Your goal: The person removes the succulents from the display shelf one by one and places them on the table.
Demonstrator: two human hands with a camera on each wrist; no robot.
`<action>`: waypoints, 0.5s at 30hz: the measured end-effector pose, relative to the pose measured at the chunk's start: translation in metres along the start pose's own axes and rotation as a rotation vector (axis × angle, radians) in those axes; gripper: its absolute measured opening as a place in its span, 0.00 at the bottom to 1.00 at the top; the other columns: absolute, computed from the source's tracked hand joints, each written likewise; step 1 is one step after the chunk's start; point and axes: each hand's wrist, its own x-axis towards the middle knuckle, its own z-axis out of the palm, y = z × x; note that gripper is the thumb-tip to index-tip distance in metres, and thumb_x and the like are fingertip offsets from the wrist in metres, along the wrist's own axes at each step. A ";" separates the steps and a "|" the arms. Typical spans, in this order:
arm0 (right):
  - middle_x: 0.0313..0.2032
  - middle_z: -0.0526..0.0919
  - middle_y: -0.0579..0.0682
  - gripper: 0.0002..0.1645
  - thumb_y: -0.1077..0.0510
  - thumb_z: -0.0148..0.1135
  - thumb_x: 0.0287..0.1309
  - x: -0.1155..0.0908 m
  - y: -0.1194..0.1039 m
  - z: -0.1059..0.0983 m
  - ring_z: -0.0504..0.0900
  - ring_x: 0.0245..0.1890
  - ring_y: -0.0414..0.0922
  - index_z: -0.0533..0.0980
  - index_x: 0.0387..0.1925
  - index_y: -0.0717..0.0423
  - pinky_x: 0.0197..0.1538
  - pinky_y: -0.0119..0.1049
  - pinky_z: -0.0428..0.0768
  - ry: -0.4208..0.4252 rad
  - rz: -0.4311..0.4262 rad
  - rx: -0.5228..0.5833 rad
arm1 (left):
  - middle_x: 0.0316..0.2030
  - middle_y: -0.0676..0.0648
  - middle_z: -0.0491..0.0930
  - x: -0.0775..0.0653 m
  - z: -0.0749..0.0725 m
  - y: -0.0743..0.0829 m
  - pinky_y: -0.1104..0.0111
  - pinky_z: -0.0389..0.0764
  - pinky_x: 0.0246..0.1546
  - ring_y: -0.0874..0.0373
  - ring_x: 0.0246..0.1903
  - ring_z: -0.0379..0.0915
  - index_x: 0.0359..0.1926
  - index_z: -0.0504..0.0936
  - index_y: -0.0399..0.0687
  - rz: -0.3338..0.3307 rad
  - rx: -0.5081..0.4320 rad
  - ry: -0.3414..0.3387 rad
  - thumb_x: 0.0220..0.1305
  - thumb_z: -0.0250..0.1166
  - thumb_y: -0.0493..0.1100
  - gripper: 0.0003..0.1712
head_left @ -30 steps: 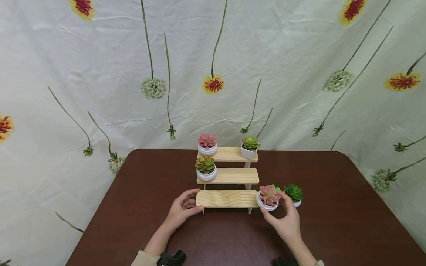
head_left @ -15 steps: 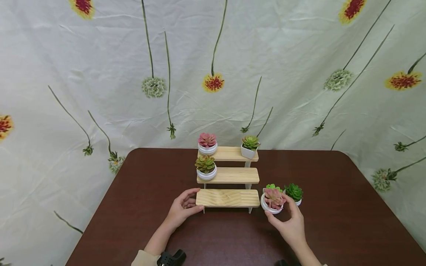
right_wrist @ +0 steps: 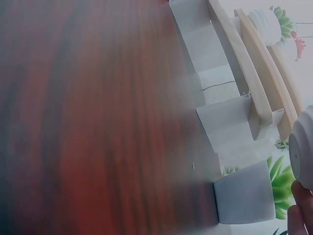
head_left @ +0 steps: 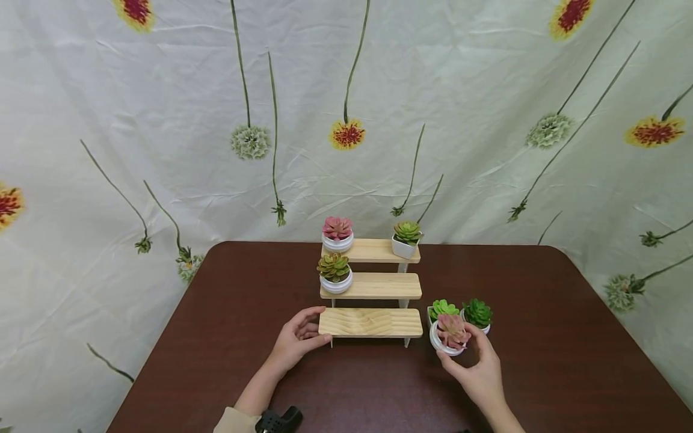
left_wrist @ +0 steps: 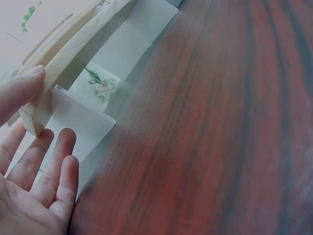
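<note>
A three-step wooden shelf stand [head_left: 370, 323] with clear side supports is on the table. My left hand [head_left: 292, 343] pinches the left end of its lowest board, thumb on one face and fingertips on the other in the left wrist view. Between thumb and fingers my right hand [head_left: 477, 371] holds a potted pink succulent [head_left: 453, 332] by its round white pot, right of the stand. That pot [right_wrist: 304, 147] is off the table in the right wrist view. Just behind it are a bright green succulent [head_left: 443, 308] in a square pot [right_wrist: 246, 193] and a dark green succulent [head_left: 477, 313].
Another pink succulent [head_left: 337, 231] and a light green succulent [head_left: 407, 234] stand at opposite ends of the top board. On the middle board's left end sits a brownish-green succulent [head_left: 334, 270]. The dark brown table [head_left: 260, 282] meets a flower-print cloth [head_left: 303, 180] behind.
My right hand has carried the pink succulent rightward and toward me, away from the lowest board's right end, uncovering the bright green succulent. My left hand has kept its place on the stand.
</note>
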 end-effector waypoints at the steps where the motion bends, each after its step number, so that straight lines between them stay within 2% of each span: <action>1: 0.41 0.77 0.48 0.38 0.78 0.74 0.24 0.000 0.002 0.000 0.72 0.42 0.20 0.72 0.46 0.74 0.47 0.18 0.67 -0.001 0.002 -0.001 | 0.51 0.32 0.74 0.000 0.000 0.000 0.68 0.77 0.38 0.51 0.38 0.77 0.58 0.70 0.31 -0.001 -0.003 0.000 0.50 0.70 0.29 0.33; 5: 0.41 0.77 0.46 0.40 0.76 0.76 0.24 -0.003 0.020 -0.001 0.72 0.41 0.21 0.73 0.48 0.70 0.47 0.17 0.65 -0.004 0.043 -0.026 | 0.51 0.32 0.74 0.000 0.000 0.000 0.69 0.77 0.38 0.52 0.38 0.77 0.58 0.70 0.31 -0.006 -0.008 0.002 0.50 0.70 0.29 0.33; 8: 0.42 0.78 0.48 0.41 0.74 0.78 0.25 -0.004 0.034 -0.001 0.71 0.42 0.22 0.73 0.50 0.65 0.48 0.16 0.64 -0.017 0.060 -0.042 | 0.51 0.32 0.74 0.001 0.000 0.000 0.69 0.77 0.38 0.51 0.38 0.77 0.58 0.70 0.32 -0.009 -0.005 0.006 0.50 0.70 0.29 0.33; 15: 0.47 0.79 0.58 0.41 0.71 0.78 0.27 -0.007 0.046 -0.004 0.70 0.46 0.21 0.73 0.52 0.62 0.50 0.15 0.61 -0.047 0.012 -0.047 | 0.50 0.33 0.75 0.001 0.000 0.001 0.69 0.77 0.38 0.51 0.38 0.77 0.58 0.70 0.32 -0.019 -0.001 0.002 0.50 0.70 0.30 0.33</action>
